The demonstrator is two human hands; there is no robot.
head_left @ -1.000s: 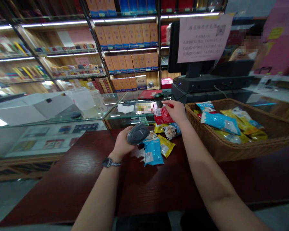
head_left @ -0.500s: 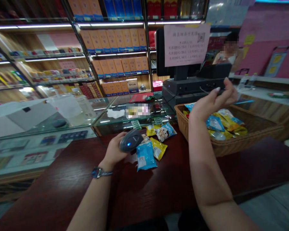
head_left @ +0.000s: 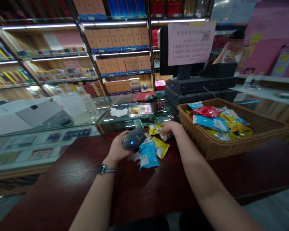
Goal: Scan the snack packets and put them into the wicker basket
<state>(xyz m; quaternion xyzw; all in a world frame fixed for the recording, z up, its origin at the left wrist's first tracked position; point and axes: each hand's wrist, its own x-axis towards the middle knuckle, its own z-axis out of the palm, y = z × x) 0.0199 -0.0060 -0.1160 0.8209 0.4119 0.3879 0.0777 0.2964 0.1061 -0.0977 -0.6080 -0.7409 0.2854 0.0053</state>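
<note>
My left hand (head_left: 119, 146) is wrapped round a dark barcode scanner (head_left: 134, 139) with a lit blue spot, held above the counter. My right hand (head_left: 168, 127) is at the back of a small group of snack bags, its fingers curled down onto a blue-and-white snack bag (head_left: 167, 137) that it mostly covers. Beside that bag lies a yellow snack bag (head_left: 154, 129). Closer to me are another yellow bag (head_left: 161, 148) and a light-blue bag (head_left: 148, 154), lying flat on the dark wooden counter (head_left: 135, 192). The scanner partly hides one more bag.
A wicker basket (head_left: 221, 150) with several blue, red and yellow snack bags stands at the right. Behind it are a monitor (head_left: 164, 51) with a pink notice and a black till base (head_left: 195, 89). Glass cases and a white box (head_left: 33, 112) are on the left. A person (head_left: 233, 53) stands far back.
My right hand has moved from above the basket, left and down, onto the blue-and-white snack bag. Red and blue bags in the basket now show. My left hand still holds the scanner.
</note>
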